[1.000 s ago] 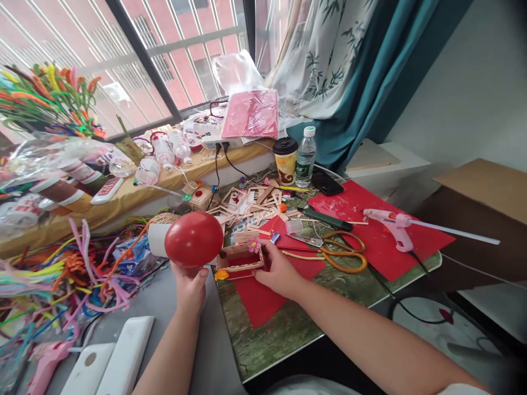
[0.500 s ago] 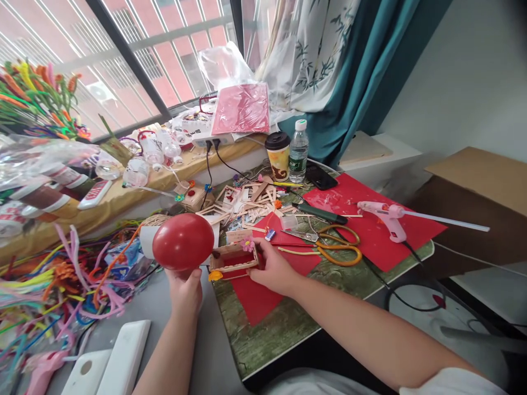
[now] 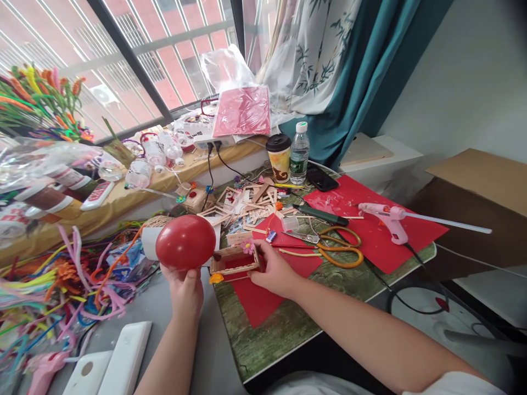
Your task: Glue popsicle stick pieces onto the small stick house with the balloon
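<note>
My left hand (image 3: pixel 186 291) holds a red balloon (image 3: pixel 185 242) from below, lifted above the grey table. My right hand (image 3: pixel 275 270) grips the right end of a small box made of craft sticks (image 3: pixel 234 260), which has a red inside and a pink flower on its rim. The balloon's right side almost touches the box's left end. The box sits at the near edge of a red paper sheet (image 3: pixel 263 302) on a green mat (image 3: pixel 288 329).
Orange-handled scissors (image 3: pixel 333 248), a pink glue gun (image 3: pixel 389 219) with its cord, loose craft sticks (image 3: pixel 251 200), a cup (image 3: pixel 279 158) and a water bottle (image 3: pixel 299 153) lie beyond. Pipe cleaners (image 3: pixel 53 280) pile at left. White flat objects (image 3: pixel 123 356) lie near me.
The view drifted slightly. Both hands keep their hold; the balloon and the stick box stay close together with almost no shift.
</note>
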A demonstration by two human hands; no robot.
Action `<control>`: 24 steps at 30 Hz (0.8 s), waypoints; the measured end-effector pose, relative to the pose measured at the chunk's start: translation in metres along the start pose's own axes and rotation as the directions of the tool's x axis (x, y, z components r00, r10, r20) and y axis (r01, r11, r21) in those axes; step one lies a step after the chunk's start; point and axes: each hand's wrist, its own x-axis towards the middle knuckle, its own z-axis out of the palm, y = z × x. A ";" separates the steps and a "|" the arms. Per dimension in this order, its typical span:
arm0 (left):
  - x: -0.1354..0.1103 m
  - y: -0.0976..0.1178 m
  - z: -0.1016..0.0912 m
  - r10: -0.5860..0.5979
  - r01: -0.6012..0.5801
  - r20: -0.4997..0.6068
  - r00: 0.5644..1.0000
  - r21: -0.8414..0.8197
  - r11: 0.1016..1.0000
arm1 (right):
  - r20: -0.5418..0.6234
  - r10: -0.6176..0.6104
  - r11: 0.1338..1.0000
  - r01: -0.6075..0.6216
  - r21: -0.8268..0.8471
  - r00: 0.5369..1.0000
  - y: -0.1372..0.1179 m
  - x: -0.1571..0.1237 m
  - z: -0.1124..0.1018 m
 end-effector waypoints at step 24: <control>-0.003 0.000 0.001 -0.074 0.068 0.028 0.997 0.197 0.978 | 0.006 0.034 0.990 -0.033 -0.135 0.999 0.002 -0.001 0.001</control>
